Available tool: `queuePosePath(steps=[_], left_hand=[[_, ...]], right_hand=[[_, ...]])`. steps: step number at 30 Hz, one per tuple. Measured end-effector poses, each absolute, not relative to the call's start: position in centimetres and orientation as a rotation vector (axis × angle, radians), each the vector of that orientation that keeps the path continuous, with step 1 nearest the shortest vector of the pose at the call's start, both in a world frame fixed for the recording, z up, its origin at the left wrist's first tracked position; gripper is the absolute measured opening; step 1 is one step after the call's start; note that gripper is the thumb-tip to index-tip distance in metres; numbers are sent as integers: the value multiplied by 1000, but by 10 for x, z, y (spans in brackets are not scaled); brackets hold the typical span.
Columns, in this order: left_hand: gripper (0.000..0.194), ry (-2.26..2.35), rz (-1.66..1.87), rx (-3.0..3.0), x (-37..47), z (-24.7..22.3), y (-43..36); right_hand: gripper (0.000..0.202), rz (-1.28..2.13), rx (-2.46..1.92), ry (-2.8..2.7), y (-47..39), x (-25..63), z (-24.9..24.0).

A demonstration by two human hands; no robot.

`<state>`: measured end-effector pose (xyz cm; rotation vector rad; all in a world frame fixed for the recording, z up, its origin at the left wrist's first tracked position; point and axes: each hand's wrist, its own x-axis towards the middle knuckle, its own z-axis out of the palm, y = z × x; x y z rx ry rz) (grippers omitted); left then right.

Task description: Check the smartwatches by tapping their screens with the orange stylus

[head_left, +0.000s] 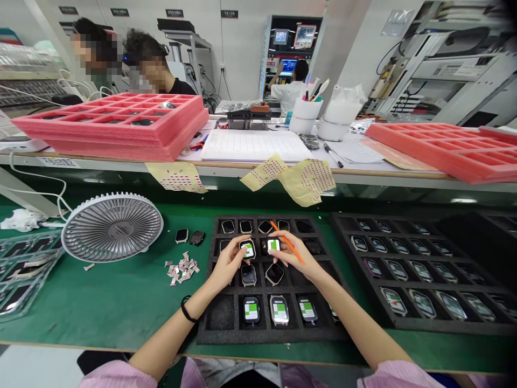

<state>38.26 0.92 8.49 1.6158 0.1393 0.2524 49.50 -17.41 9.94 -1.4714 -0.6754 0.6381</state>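
Observation:
My left hand is closed on a smartwatch body with a pale rim and a lit green-and-white screen. Between the thumb and fingers of my right hand is another smartwatch, dark-framed, its screen lit as well. That same hand also keeps a thin orange stick slanting across the fingers. Both hands are over a black foam tray with square compartments. In its front row, several watches such as this one show lit screens; most in the back rows have dark screens.
Left of the tray lie two watches, a pile of small pinkish strips and a grey round fan. A second black foam tray of watches stands at right. Above, a shelf holds pink foam trays and papers.

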Motion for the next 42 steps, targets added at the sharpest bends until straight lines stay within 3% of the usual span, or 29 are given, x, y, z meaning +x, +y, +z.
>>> queuePosePath(steps=[8, 18, 27, 42], left_hand=[[44, 143, 242, 1630, 382, 86, 10], [42, 140, 247, 1652, 382, 92, 9], [39, 176, 323, 1619, 384, 78, 15], [53, 113, 243, 1615, 384, 83, 9]], right_hand=[[24, 544, -1534, -502, -172, 493, 105], [26, 579, -1538, -584, -173, 492, 105], [41, 662, -1463, -743, -174, 494, 96], [32, 678, -1413, -741, -174, 495, 96]])
